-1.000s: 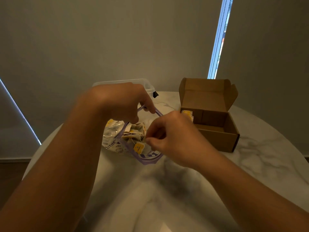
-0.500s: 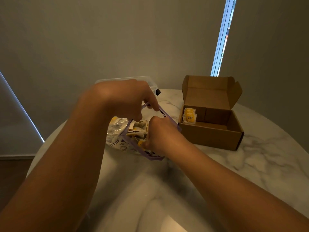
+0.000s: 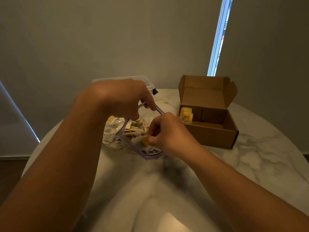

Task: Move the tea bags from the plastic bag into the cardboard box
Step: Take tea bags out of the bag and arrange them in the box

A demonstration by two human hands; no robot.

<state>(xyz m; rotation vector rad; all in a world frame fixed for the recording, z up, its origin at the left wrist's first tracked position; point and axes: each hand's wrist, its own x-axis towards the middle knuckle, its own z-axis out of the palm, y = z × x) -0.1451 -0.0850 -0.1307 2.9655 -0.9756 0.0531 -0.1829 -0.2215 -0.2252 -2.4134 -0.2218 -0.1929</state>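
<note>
A clear plastic bag (image 3: 115,141) with a purple zip rim lies on the table, holding several tea bags (image 3: 135,127). My left hand (image 3: 120,99) pinches the far side of the rim and holds the mouth open. At the bag's mouth my right hand (image 3: 168,133) pinches a tea bag with a yellow tag (image 3: 145,141). To the right stands the open cardboard box (image 3: 210,136), lid up, with a few yellow-tagged tea bags (image 3: 186,115) standing in its left end.
The round white marble table (image 3: 250,161) carries everything. A clear plastic container (image 3: 147,81) sits behind my left hand near the table's far edge. Blinds hang behind, with a bright gap at the right.
My right hand went deeper into the bag half a second ago and has drawn back to the mouth, now pinching a yellow-tagged tea bag. The left hand still holds the rim.
</note>
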